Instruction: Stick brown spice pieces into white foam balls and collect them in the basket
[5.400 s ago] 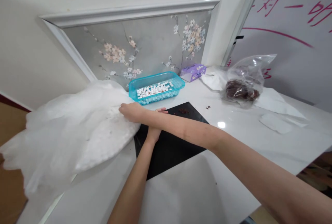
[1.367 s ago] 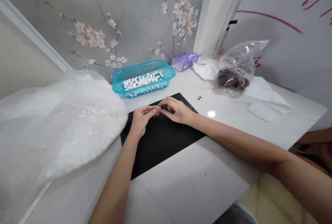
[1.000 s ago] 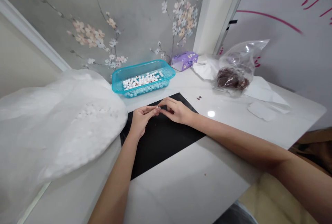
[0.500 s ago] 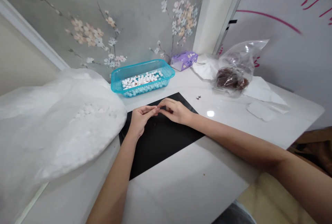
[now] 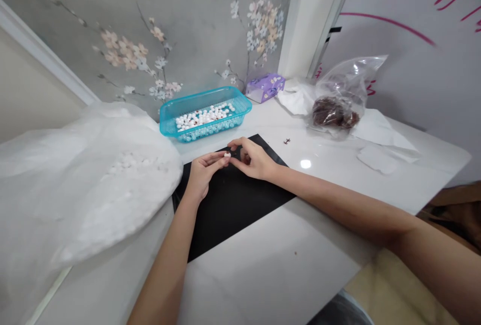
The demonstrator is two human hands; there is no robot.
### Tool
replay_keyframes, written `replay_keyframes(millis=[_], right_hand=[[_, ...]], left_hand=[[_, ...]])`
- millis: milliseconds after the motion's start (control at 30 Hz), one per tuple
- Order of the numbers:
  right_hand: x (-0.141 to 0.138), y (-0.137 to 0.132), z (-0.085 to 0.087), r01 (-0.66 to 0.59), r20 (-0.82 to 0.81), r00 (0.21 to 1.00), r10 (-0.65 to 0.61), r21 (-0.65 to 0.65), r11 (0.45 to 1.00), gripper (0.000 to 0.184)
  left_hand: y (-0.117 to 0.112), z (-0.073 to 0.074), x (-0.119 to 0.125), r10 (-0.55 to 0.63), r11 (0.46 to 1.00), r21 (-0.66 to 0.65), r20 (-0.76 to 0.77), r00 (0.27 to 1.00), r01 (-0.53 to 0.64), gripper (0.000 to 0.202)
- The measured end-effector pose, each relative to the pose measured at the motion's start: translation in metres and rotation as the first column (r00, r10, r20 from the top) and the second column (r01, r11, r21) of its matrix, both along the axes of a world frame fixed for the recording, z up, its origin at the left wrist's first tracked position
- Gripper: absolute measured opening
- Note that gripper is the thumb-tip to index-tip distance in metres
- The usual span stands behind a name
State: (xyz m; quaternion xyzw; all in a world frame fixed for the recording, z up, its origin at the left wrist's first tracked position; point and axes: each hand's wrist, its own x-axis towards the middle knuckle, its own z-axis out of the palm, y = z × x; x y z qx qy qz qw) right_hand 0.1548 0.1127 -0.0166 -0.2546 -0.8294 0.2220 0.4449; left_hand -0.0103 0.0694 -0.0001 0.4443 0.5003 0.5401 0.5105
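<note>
My left hand (image 5: 205, 172) pinches a small white bead (image 5: 227, 155) between thumb and fingertips; a tiny reddish-brown bit shows at its top. Close on the right is my right hand (image 5: 255, 159), its index finger and thumb apart around the bead's side. Whether the right thumb touches the bead, I cannot tell. Both hands are over a black mat (image 5: 233, 209). Behind them stands a blue plastic basket (image 5: 205, 95) with many white beads in it, some with brown bits.
On the left lies a big translucent bag (image 5: 124, 194) full of white beads. A tiny brown anchor-shaped piece (image 5: 287, 141) lies right of the mat. Farther right are a clear bag of brown pieces (image 5: 334, 113), white paper (image 5: 376, 159) and a purple tissue pack (image 5: 265, 88).
My right index finger has lifted away from the thumb and the left fingertips, so the white bead now shows. The left hand has stayed nearly still.
</note>
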Motion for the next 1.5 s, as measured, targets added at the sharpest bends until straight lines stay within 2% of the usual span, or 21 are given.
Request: replay_keyframes(millis=[400,733,800,867,933,967,1067,1133,1200,1267,1333,1500], right_hand=[[0.000,0.001,0.003,0.007,0.015,1.000,-0.007,0.001,1.000,0.023],[0.000,0.001,0.004,-0.005,0.050,0.999,0.007,-0.029,1.000,0.019],[0.000,0.001,0.005,-0.006,0.054,0.999,0.007,-0.031,0.999,0.018],[0.000,0.000,0.006,0.002,0.056,0.998,0.000,-0.033,0.999,0.017],[-0.001,0.000,0.006,0.012,0.057,0.998,-0.010,-0.035,0.999,0.017],[-0.001,0.000,0.007,0.013,0.058,0.998,-0.011,-0.035,0.999,0.017],[-0.001,-0.001,0.007,0.009,0.062,0.998,-0.007,-0.041,0.999,0.018],[0.000,-0.001,0.008,0.005,0.072,0.997,-0.002,-0.048,0.999,0.018],[0.000,0.000,0.009,0.011,0.088,0.996,-0.007,-0.049,0.999,0.019],[0.000,0.000,0.009,0.021,0.107,0.994,-0.016,-0.046,0.999,0.020],[0.000,0.000,0.009,0.028,0.128,0.992,-0.022,-0.045,0.999,0.021],[-0.001,-0.004,0.009,0.060,0.174,0.983,-0.057,-0.011,0.998,0.024]], left_hand=[[0.001,0.001,0.003,-0.004,1.000,0.018,-0.052,0.999,0.005,0.024],[0.001,0.000,0.003,-0.016,0.999,0.038,-0.111,0.994,0.020,0.031],[0.003,-0.002,0.004,0.016,0.999,0.041,-0.135,0.991,-0.011,0.034],[0.004,-0.005,0.006,0.107,0.993,0.076,-0.196,0.975,-0.093,0.036],[0.004,-0.008,0.008,0.216,0.972,0.167,-0.360,0.908,-0.165,0.034],[0.004,-0.008,0.009,0.261,0.960,0.221,-0.475,0.840,-0.174,0.030],[0.001,-0.008,0.009,0.315,0.946,0.310,-0.792,0.523,-0.099,0.022],[0.000,-0.006,0.007,0.282,0.955,0.298,-0.905,0.319,0.002,0.023],[-0.001,-0.005,0.003,0.239,0.954,0.265,-0.955,0.173,0.139,0.025],[0.000,-0.005,0.000,0.218,0.942,0.238,-0.970,0.108,0.237,0.028],[0.001,-0.007,-0.002,0.206,0.939,0.222,-0.975,0.088,0.262,0.031],[0.000,-0.013,0.000,0.139,0.974,0.154,-0.985,0.100,0.164,0.051]])
